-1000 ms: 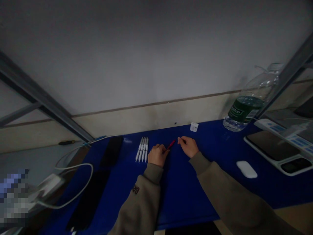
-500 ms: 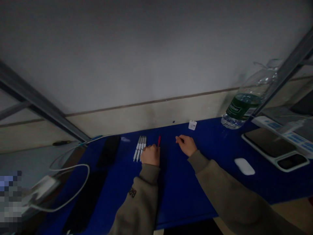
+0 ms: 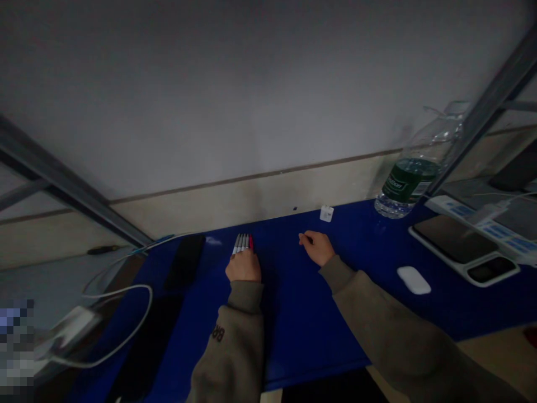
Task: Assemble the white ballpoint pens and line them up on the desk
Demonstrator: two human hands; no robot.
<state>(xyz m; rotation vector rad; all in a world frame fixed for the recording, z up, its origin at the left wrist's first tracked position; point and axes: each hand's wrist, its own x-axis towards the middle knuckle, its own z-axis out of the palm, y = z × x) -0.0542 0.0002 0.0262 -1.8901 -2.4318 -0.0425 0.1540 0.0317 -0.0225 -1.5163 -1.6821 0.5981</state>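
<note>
Left hand (image 3: 243, 266) covering slim white pens (image 3: 240, 243) and slim red pen (image 3: 251, 242), grip unclear; right hand (image 3: 316, 248) lying curled, empty; a bump could be scattering them.

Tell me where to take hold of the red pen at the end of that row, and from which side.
Pinch the exposed far end of the red pen, coming from its right, the side with no pen beside it. The white pens lie alongside its left and the left hand covers its near part, so the right hand looks best placed.
</note>
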